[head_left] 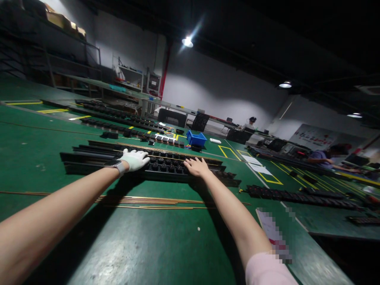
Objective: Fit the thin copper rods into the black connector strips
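A white glove covers my left hand (135, 159), which lies with fingers spread over a group of long black rails (89, 160). My right hand (196, 166) is bare and rests, fingers stretched out, at the right side of a cluster of round black parts (166, 165) set between the rails. Both hands seem to touch the tops of these pieces, though the exact contact is hard to make out. Nearer to me, several thin brass-coloured rods (142, 200) lie across the green table (133, 245) below my forearms.
Behind the rails stand a blue bin (196, 138) and a row of black modules (124, 132) with coloured wires. To the right are white papers (257, 164), another black strip (297, 195) and a partly pixelated flat item (273, 233). A person (323, 158) sits far right.
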### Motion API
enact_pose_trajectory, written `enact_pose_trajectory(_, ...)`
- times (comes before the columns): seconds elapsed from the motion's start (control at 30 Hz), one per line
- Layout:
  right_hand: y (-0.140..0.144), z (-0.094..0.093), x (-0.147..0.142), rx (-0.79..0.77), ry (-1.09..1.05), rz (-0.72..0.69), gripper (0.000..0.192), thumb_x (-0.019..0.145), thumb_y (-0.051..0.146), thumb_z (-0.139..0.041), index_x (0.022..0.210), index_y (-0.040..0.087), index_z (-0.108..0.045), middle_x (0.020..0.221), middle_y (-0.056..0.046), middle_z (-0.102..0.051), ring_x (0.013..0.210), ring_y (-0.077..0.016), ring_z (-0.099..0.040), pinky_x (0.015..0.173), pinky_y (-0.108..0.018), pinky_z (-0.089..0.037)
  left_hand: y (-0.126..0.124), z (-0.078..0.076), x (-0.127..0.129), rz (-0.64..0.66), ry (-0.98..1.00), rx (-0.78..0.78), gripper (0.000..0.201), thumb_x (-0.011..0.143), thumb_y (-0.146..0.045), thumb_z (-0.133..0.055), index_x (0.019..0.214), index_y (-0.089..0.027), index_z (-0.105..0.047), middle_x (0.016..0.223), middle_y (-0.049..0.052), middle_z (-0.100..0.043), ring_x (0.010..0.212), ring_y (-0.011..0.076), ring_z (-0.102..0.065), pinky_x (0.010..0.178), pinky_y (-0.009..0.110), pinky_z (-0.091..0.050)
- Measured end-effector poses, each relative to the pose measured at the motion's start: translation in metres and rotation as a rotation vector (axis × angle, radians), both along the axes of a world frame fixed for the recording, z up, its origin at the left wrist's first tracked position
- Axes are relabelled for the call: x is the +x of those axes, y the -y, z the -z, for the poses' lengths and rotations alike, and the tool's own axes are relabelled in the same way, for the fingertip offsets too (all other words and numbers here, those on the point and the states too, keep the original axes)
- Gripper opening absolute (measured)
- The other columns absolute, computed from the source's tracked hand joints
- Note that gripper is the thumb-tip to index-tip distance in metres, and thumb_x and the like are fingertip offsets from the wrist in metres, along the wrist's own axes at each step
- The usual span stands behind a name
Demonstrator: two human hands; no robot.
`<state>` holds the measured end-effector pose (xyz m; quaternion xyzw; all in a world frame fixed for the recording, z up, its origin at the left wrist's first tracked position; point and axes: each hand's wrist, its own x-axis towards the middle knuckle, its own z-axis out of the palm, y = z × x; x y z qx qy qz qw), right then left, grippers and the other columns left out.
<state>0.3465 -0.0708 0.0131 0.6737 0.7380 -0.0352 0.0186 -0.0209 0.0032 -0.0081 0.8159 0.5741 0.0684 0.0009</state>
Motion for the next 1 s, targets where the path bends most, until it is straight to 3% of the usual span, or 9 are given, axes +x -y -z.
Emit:
enact_pose_trajectory(0.4,0.006,-0.001,-0.002,0.003,-0.027,0.026,0.078,0.111,0.074,-0.009,0.175,0.035,-0.031,0.181,0.001,-0.027,0.169,-0.0318,-0.02,0.136,-0.062,-0.006,0.005,-0.003,0.001,0.008,0.004,-0.02,0.068,0.103,-0.064,-0.032,0.156,-0.032,-0.062,0.165,0.015,-0.058,0.145,0.0428,-0.054,0.122,0.072,-0.025)
enact_pose_trajectory(0.57,0.007,-0.006,-0.019,0.076,-0.071,-0.008,0.079,0.111,0.074,-0.01,0.175,0.035,-0.031,0.182,0.002,-0.025,0.17,-0.031,-0.016,0.137,-0.06,-0.006,0.004,-0.003,0.002,-0.005,0.006,-0.027,0.07,0.103,-0.061,-0.031,0.159,-0.03,-0.059,0.167,0.016,-0.055,0.147,0.0446,-0.052,0.122,0.074,-0.024)
enact_pose_trajectory(0.73,0.005,-0.003,-0.036,0.025,-0.055,-0.021,0.079,0.111,0.073,-0.012,0.174,0.032,-0.035,0.181,-0.002,-0.029,0.169,-0.0317,-0.02,0.136,-0.06,-0.005,0.003,-0.001,0.003,-0.004,-0.025,-0.027,0.074,0.103,-0.062,-0.027,0.163,-0.026,-0.055,0.167,0.016,-0.054,0.147,0.0442,-0.052,0.122,0.075,-0.024)
enact_pose_trajectory(1.0,0.004,-0.003,-0.035,0.039,-0.024,-0.028,0.075,0.113,0.07,-0.014,0.173,0.032,-0.037,0.179,-0.004,-0.033,0.169,-0.0327,-0.022,0.135,-0.063,-0.006,-0.006,0.008,0.001,-0.005,-0.001,-0.024,0.072,0.103,-0.064,-0.029,0.161,-0.032,-0.056,0.17,0.013,-0.052,0.149,0.0441,-0.05,0.123,0.076,-0.022)
